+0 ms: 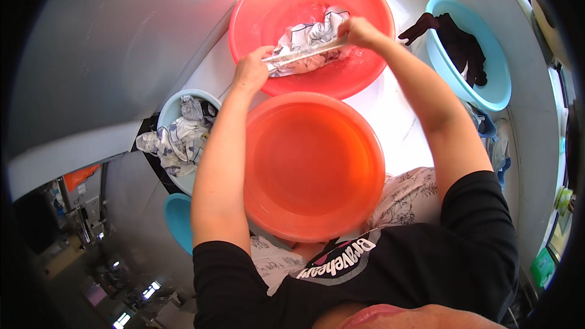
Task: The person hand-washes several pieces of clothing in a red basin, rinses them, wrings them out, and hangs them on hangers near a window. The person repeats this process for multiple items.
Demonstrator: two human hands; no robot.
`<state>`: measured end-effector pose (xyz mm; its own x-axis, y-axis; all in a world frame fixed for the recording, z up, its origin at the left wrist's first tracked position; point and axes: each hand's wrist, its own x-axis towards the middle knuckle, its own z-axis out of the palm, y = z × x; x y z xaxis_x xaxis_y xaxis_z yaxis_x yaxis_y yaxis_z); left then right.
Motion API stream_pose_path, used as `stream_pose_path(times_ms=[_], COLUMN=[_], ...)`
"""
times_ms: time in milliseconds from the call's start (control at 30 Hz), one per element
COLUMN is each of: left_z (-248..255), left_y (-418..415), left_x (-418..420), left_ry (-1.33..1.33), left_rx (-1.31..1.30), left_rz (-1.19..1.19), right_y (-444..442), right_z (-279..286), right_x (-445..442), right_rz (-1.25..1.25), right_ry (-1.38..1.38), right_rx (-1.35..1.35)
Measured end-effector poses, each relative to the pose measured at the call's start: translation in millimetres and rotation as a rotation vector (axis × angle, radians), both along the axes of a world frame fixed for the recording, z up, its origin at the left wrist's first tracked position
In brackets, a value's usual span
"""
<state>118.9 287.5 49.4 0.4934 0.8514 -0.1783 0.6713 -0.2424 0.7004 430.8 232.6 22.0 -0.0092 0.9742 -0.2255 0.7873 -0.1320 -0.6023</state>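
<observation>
A white patterned garment (301, 36) lies partly in the water of the far red plastic basin (370, 73). My left hand (253, 68) grips its edge at the basin's near left side. The other end of that edge is in my right hand (358, 32), over the basin's right part, and the white band is stretched straight between both hands. The fingertips are partly hidden by the cloth. Close to my body stands an orange-red basin (313, 160) with liquid in it, below the far basin.
A light blue basin (498, 87) at the right holds dark clothes (459, 45), one piece hanging over its rim. At the left, a pale basin (171, 100) holds patterned clothes (178, 137). A blue basin (178, 221) is beside my left arm. A grey panel (114, 45) rises at the upper left.
</observation>
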Motion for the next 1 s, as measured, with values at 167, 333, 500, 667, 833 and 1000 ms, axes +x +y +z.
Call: stream_pose_path(times_ms=[167, 333, 500, 667, 833, 1000], left_z=[91, 102, 127, 190, 190, 139], left_y=[-20, -29, -18, -29, -58, -58], left_x=[-4, -1, 19, 59, 82, 84], left_ry=[0.227, 0.251, -0.114, -0.901, -0.898, -0.516], left_rx=[0.130, 0.156, 0.582, -0.036, -0.076, 0.341], left_rz=[-0.248, -0.023, 0.097, 0.167, -0.059, 0.033], right_y=[-11, -45, -16, -19, -57, -69], right_z=[81, 125, 164, 256, 248, 231], right_x=[36, -25, -40, -83, -113, -101], right_rz=[-0.068, 0.309, -0.203, -0.328, -0.464, -0.180], right_ry=[0.300, -0.465, -0.088, 0.601, 1.083, 0.808], right_rx=[0.023, 0.142, 0.329, 0.234, 0.185, -0.003])
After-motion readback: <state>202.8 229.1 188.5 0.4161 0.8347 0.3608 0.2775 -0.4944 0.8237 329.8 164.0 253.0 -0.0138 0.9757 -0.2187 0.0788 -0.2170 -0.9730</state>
